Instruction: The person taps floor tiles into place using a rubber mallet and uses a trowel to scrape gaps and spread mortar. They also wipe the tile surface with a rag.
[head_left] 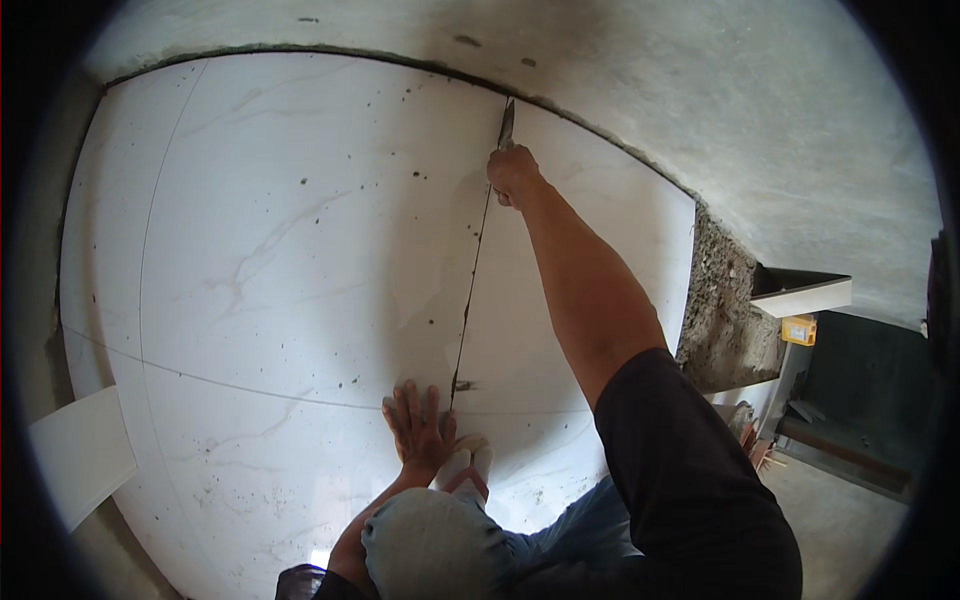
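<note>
My right arm is stretched far forward across the floor. Its hand [514, 172] is closed around a narrow tool with a pointed, dirty metal blade [507, 122]; the handle is mostly hidden in the fist, so its exact kind is unclear. The tip lies at the far end of a dark joint [466, 310] between two large white marble-patterned tiles [300, 240], close to the wall. My left hand [420, 435] rests flat with fingers spread on the left tile, beside the joint's near end and holding nothing. Dark specks dot the tiles.
A grey wall [720, 90] bounds the far side. Rough mortar [725, 300] lies past the right tile edge, near a white-edged ledge [805, 296] and a yellow box [799, 330]. A pale panel [85, 450] stands at the left.
</note>
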